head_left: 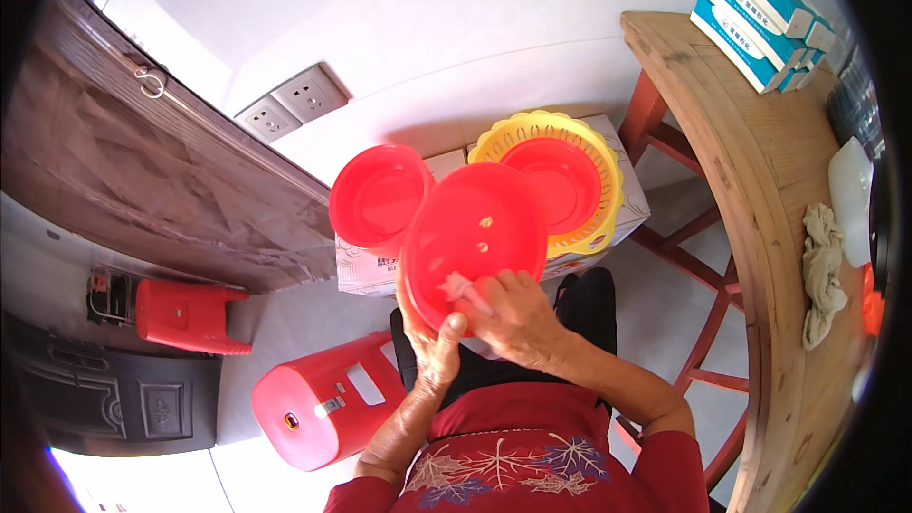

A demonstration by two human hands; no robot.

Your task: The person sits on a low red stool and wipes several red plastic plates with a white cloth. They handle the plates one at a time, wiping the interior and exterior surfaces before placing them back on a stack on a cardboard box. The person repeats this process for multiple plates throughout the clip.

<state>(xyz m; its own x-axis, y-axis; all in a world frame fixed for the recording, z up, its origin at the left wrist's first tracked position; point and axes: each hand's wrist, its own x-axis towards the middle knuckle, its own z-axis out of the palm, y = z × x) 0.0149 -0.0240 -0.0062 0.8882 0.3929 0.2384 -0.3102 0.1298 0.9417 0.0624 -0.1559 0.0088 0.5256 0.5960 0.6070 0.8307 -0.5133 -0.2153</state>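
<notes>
- Over the lap, the red plastic basin point(475, 233) was held tilted toward the camera, clear of any support, with the left hand point(432, 337) gripping its lower rim, thumb on the inside and the rest of the fingers hidden behind.
- Against the basin's inner wall, the right hand point(518, 313) had its fingers pressed together on a small pale cloth point(461, 287), or possibly a wad of paper; the view was too soft to say.
- With only a one-hand grip at the rim, a firm push from the wiping hand could have tipped or twisted the basin loose, dropping it toward the red stool point(323, 404) and the floor.
- Just behind, a smaller red bowl point(380, 195) and a yellow colander point(594, 185) holding a red dish point(560, 180) sat on a cardboard box point(380, 271); a swing of the basin's far rim could have knocked them off.
- The cloth, pinned only by fingertips, could have slipped on the smooth plastic.
</notes>
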